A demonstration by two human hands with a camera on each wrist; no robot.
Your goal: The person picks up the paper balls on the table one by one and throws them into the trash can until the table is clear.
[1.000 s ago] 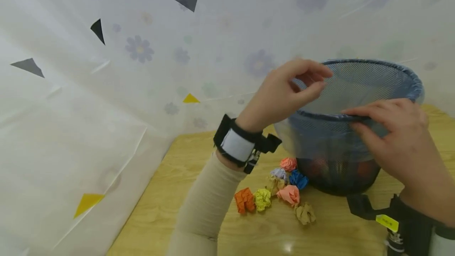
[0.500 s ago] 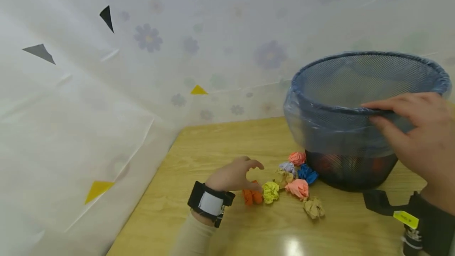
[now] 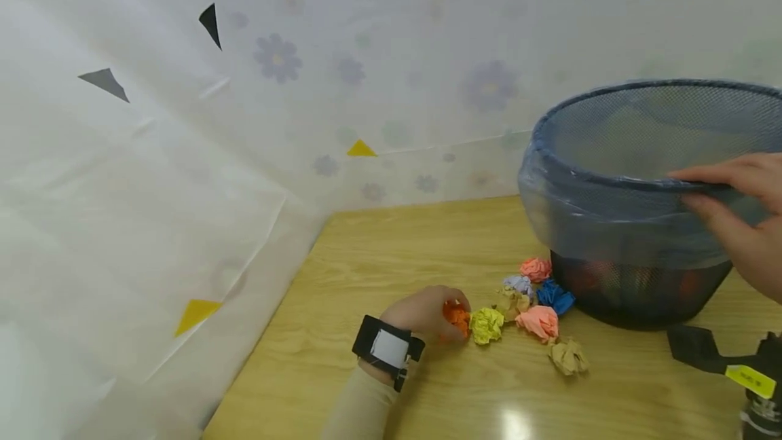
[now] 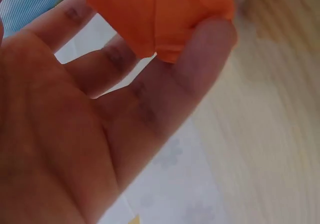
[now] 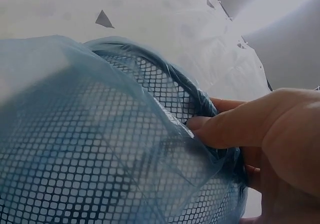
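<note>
The left hand (image 3: 427,318) has its fingers (image 4: 200,68) curled round an orange paper ball (image 3: 456,316) down on the tabletop, well in from its left edge, beside the yellow ball (image 3: 486,325). The right hand (image 3: 742,216) pinches the rim of the lined mesh basket (image 3: 611,182). With such a light fingertip hold, I'd say the ball could slip on the lift, or a tug could pull the liner (image 5: 100,108) loose.

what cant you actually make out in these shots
- Contents of the mesh bin: head view shows only dim red shapes through mesh and blue liner.
- Right hand: cut off by the head view's right edge.
- Orange paper ball: cut by the left wrist view's top edge; left hand covers part of it in the head view.
</note>
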